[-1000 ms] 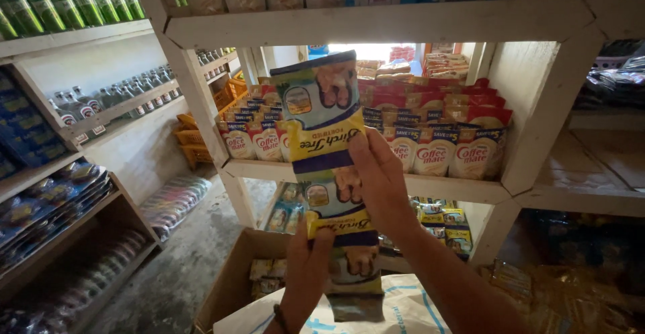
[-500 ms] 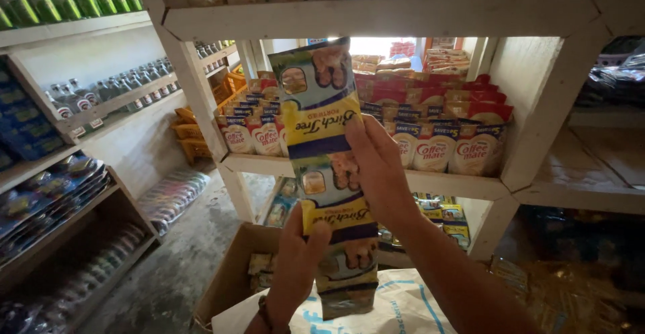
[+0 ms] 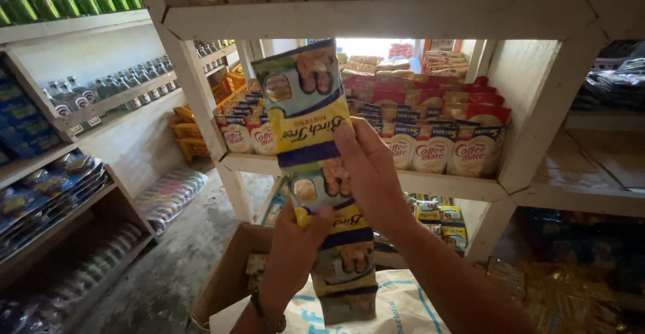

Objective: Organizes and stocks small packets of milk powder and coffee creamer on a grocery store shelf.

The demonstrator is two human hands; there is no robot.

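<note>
The strip of sachets (image 3: 316,173) is hanging long below the fingers, so the loose lower end could snag on the cardboard box (image 3: 228,273) or tear at a seam, I reckon. The right hand (image 3: 366,173) is reaching up, fingers wrapping the strip's edge; the left hand (image 3: 295,240) is pinching it lower down.

Glossy plastic sachet strip (image 3: 306,115); matt painted wood shelf (image 3: 376,18); cardboard box (image 3: 228,273).
</note>
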